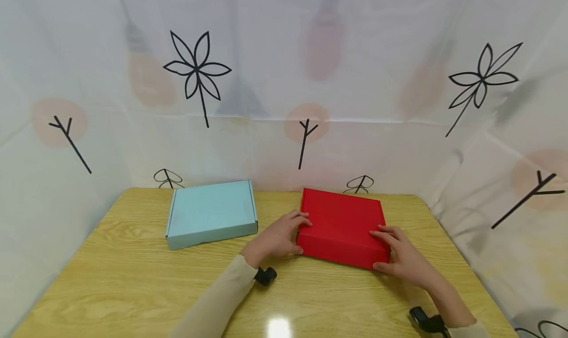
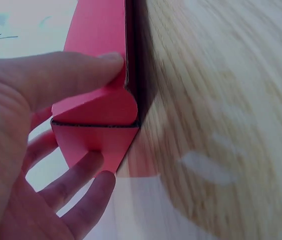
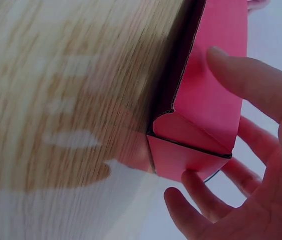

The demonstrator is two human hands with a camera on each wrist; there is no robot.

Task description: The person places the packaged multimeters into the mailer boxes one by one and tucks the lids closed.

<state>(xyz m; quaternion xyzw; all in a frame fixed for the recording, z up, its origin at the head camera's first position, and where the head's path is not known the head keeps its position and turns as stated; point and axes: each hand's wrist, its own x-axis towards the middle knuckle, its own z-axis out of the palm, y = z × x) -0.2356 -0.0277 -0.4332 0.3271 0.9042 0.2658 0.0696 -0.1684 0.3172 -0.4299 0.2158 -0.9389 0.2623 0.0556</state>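
A flat red cardboard box (image 1: 341, 222), its lid closed, lies at the right of the table, slightly turned. My left hand (image 1: 277, 237) grips its near left corner. In the left wrist view the thumb (image 2: 88, 75) lies on the front face and the fingers (image 2: 81, 177) bend against the short side. At the opposite near corner is my right hand (image 1: 406, 259), its thumb (image 3: 240, 72) at the front face and fingers (image 3: 205, 195) round the side. The box's far edge is out of both hands' reach.
A light blue cardboard box (image 1: 213, 209), also closed, lies at the left of the wooden table (image 1: 133, 279). White cloth (image 1: 266, 81) with flower and twig drawings hangs behind and along the sides. Each wrist wears a small black camera (image 1: 266, 276).
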